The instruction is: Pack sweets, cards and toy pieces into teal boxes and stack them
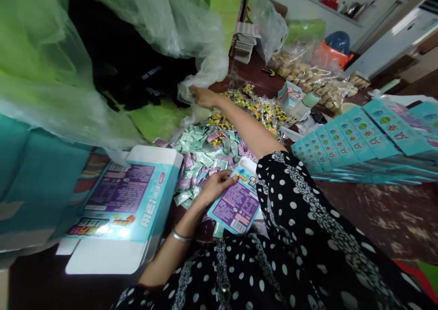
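My left hand [217, 186] is closed on the upper left edge of a teal carton [236, 204] with a purple printed panel and a barcode, close to my body. My right arm reaches across and forward. At its end, my right hand [204, 97] grips the rim of a large clear plastic bag [205, 49], its fingertips partly lost in the film. The bag gapes at the upper left, with dark items [137, 68] inside. Below my right hand lies a heap of small mint and lilac sachets [198, 157].
Flattened teal cartons [137, 200] are stacked at the left. Small packets with yellow, orange and black pieces [267, 111] lie beyond the sachets. Rows of upright teal boxes [352, 134] stand at the right, with bagged beige items [308, 75] behind.
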A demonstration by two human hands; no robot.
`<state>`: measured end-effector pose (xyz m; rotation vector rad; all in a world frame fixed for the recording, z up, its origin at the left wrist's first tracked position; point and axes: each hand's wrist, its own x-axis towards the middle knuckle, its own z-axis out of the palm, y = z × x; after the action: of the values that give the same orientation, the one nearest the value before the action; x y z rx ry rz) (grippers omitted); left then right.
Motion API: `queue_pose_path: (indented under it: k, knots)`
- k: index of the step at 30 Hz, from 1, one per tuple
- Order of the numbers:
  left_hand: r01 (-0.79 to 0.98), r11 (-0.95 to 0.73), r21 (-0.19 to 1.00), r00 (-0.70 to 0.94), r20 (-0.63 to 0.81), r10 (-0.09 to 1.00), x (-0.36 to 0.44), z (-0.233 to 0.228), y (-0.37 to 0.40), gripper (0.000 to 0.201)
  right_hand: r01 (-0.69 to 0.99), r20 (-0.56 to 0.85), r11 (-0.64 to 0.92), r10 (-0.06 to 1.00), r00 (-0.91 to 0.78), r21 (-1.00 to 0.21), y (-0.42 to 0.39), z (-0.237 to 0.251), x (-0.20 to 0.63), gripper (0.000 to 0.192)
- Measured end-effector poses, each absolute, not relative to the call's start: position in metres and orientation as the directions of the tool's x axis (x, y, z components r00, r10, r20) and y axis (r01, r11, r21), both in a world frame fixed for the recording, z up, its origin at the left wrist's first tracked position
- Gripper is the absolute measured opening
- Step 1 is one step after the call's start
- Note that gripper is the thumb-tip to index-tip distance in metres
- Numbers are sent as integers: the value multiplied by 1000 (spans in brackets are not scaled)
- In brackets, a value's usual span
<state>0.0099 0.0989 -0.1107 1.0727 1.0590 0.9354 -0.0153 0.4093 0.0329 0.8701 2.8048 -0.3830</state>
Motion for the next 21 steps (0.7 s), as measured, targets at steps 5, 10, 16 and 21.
queue_pose_path:
  k: [5,10,16,21]
  knots:
    - [-66,207,976,230,-187,955,11,-108,99,58,688,-360,725,651,-669,31,390,33,-2,75]
    - [-57,213,975,231,-195,953,11,-105,101,60,686,-351,722,668,-656,92,371,4,41,95]
    - [-30,214,976,219,-202,955,10,-104,102,65,692,-51,721,690,-722,-44,378,21,99,69]
    - [-28,201,979,222,-190,956,9,-104,102,68,812,191,573,814,-548,-113,374,53,182,75]
